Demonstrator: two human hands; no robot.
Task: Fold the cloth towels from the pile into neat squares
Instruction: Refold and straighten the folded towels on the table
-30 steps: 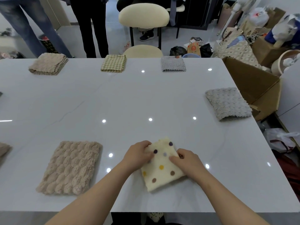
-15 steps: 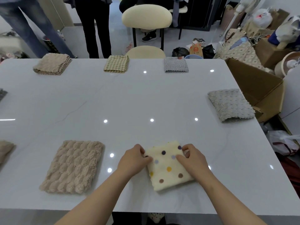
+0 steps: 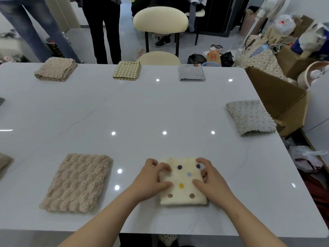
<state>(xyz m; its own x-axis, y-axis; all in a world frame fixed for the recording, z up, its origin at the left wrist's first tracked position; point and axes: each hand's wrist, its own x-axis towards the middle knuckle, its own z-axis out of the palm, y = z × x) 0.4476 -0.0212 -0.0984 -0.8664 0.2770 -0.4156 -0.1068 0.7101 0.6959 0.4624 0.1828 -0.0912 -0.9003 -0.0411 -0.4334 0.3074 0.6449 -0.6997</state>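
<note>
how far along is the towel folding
Done: folded towels lie around the table: a beige stack, a checked towel and a grey towel along the far edge, a grey fluffy towel at right, a beige fluffy towel near left. In hand: the left hand and right hand hold the dotted towel, already a square. Left: no unfolded pile shows, so I cannot tell.

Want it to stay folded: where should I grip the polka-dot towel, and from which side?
Probably the near edge of the polka-dot towel, from the front: it looks rounded like a fold, so layers should stay together. The left hand and right hand cover its side edges.
</note>
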